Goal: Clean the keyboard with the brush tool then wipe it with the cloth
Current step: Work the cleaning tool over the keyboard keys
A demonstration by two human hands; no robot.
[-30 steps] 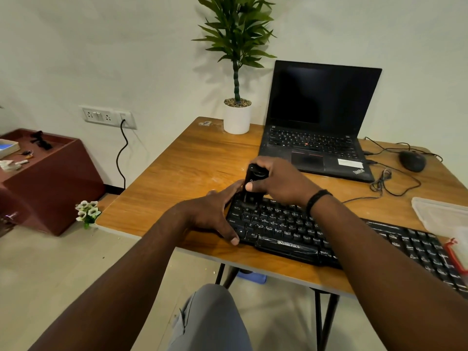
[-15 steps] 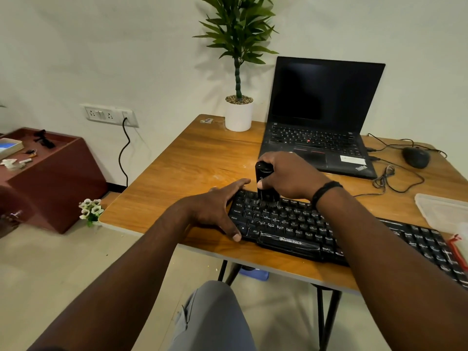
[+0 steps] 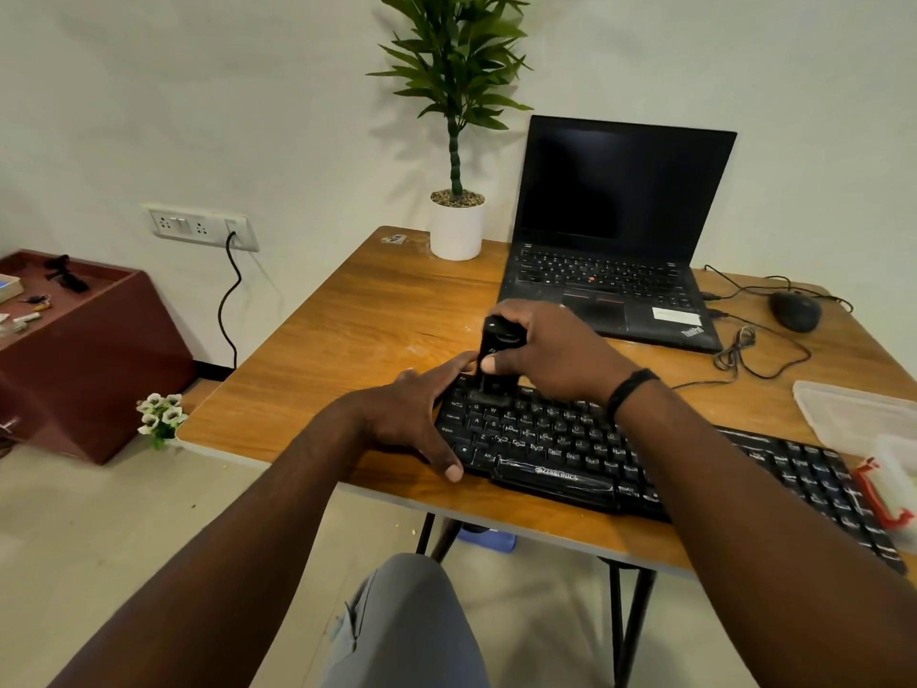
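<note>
A black keyboard [image 3: 585, 446] lies slanted along the front of the wooden table [image 3: 357, 335]. My right hand [image 3: 551, 352] grips a black brush tool [image 3: 493, 360], held upright with its bristle end pressed on the keys at the keyboard's upper left corner. My left hand [image 3: 412, 414] clasps the keyboard's left end, fingers along its far edge and thumb on its near corner. No cloth shows clearly.
An open black laptop [image 3: 615, 250] and a white-potted plant [image 3: 456, 225] stand at the back. A mouse [image 3: 794, 310] with tangled cable lies back right. A clear plastic box [image 3: 858, 414] and a red-and-white item [image 3: 883, 494] sit at the right edge. A maroon cabinet [image 3: 84, 355] is left.
The brush in my right hand swept right along the top key row, then came back left to the upper left corner. My left hand stays on the keyboard's left end.
</note>
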